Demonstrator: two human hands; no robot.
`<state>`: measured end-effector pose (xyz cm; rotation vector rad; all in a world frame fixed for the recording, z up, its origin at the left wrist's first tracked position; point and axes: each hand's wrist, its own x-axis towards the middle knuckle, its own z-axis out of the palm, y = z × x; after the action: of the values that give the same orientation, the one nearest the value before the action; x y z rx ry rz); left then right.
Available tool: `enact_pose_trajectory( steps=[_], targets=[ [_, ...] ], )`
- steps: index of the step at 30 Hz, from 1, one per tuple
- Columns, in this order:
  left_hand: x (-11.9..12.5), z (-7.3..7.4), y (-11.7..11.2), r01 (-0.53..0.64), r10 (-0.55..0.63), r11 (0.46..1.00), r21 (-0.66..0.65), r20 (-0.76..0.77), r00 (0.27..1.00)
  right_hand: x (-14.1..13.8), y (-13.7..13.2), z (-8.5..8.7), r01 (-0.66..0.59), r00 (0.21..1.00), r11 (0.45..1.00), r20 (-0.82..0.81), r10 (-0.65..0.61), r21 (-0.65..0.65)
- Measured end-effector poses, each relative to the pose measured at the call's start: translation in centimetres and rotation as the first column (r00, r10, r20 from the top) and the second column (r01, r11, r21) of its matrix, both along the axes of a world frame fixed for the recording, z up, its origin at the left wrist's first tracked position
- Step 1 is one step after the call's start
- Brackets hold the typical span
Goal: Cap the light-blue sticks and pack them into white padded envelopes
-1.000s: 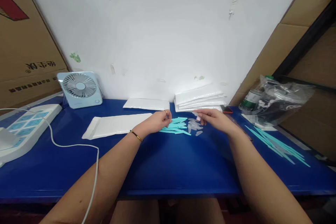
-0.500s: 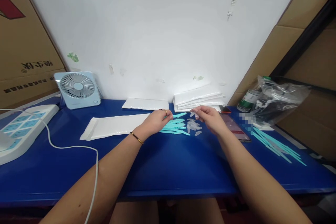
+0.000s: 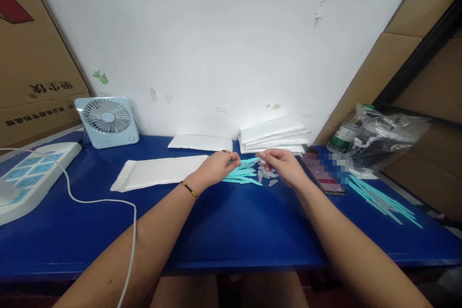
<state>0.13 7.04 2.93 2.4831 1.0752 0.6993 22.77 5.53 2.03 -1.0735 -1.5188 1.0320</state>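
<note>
My left hand (image 3: 217, 167) is closed in a pinch around a slim turquoise eyebrow razor (image 3: 248, 161), whose end points right. At that end, my right hand (image 3: 285, 165) pinches a small clear blade cap (image 3: 257, 159); whether the cap is fully seated I cannot tell. Below my left fingers lies a fanned pile of similar turquoise razors (image 3: 245, 179), partly hidden by the hand. Several loose translucent caps (image 3: 266, 173) are scattered under my right fingers. A white padded envelope (image 3: 155, 173) lies flat to the left, its right end behind my left hand.
White envelopes (image 3: 272, 131) are stacked by the wall, with another envelope (image 3: 200, 142) beside them. At right are a phone (image 3: 325, 175), more turquoise razors (image 3: 386, 199) and a bagged bottle (image 3: 344, 138). A fan (image 3: 107, 122), power strip (image 3: 39, 173) and white cable (image 3: 104, 201) occupy the left.
My right hand has moved slightly left and down, bringing the clear cap to the end of the razor. My left hand has shifted a little right.
</note>
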Motion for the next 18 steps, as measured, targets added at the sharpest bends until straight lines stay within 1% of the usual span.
enact_pose_trajectory(
  steps=[4, 5, 7, 8, 10, 12, 13, 14, 15, 16, 18],
  targets=[
    [0.2, 0.5, -0.7, 0.019, -0.019, 0.999, -0.04, -0.005, 1.0, -0.5, -0.6, 0.4, -0.131, 0.989, 0.989, 0.062, 0.136, -0.071],
    [0.2, 0.6, -0.9, 0.025, -0.025, 0.998, -0.062, -0.01, 1.0, -0.4, -0.8, 0.5, -0.153, 0.981, 0.985, 0.106, 0.162, -0.083],
    [0.2, 0.8, -1.3, 0.054, -0.06, 0.989, -0.138, -0.044, 0.997, 0.0, -0.9, 0.9, -0.169, 0.949, 0.982, 0.254, 0.185, -0.082],
    [0.2, 0.8, -1.5, 0.082, -0.098, 0.979, -0.186, -0.077, 0.992, 0.4, -0.9, 1.1, -0.158, 0.921, 0.986, 0.35, 0.169, -0.061],
    [0.2, 0.9, -1.9, 0.145, -0.196, 0.949, -0.281, -0.161, 0.967, 1.4, -0.6, 1.2, -0.118, 0.834, 0.992, 0.546, 0.078, 0.037],
    [0.3, 1.0, -2.4, 0.18, -0.272, 0.92, -0.349, -0.236, 0.933, 2.4, -0.2, 1.0, -0.115, 0.733, 0.983, 0.68, -0.013, 0.143],
    [0.4, 1.0, -2.5, 0.184, -0.291, 0.911, -0.369, -0.26, 0.921, 2.8, 0.0, 0.9, -0.136, 0.692, 0.976, 0.721, -0.031, 0.172],
    [0.5, 1.0, -2.6, 0.177, -0.29, 0.91, -0.374, -0.272, 0.918, 3.1, 0.2, 0.7, -0.166, 0.663, 0.969, 0.748, -0.027, 0.181],
    [0.5, 0.9, -2.6, 0.161, -0.267, 0.921, -0.354, -0.276, 0.924, 3.3, 0.3, 0.5, -0.2, 0.642, 0.964, 0.767, -0.007, 0.176],
    [0.6, 0.8, -2.5, 0.135, -0.223, 0.942, -0.306, -0.272, 0.936, 3.2, 0.4, 0.3, -0.234, 0.626, 0.958, 0.78, 0.019, 0.164],
    [0.8, 0.3, -2.1, 0.065, -0.102, 0.987, -0.149, -0.255, 0.962, 2.8, 0.4, 0.0, -0.301, 0.582, 0.943, 0.81, 0.063, 0.143]
  ],
)
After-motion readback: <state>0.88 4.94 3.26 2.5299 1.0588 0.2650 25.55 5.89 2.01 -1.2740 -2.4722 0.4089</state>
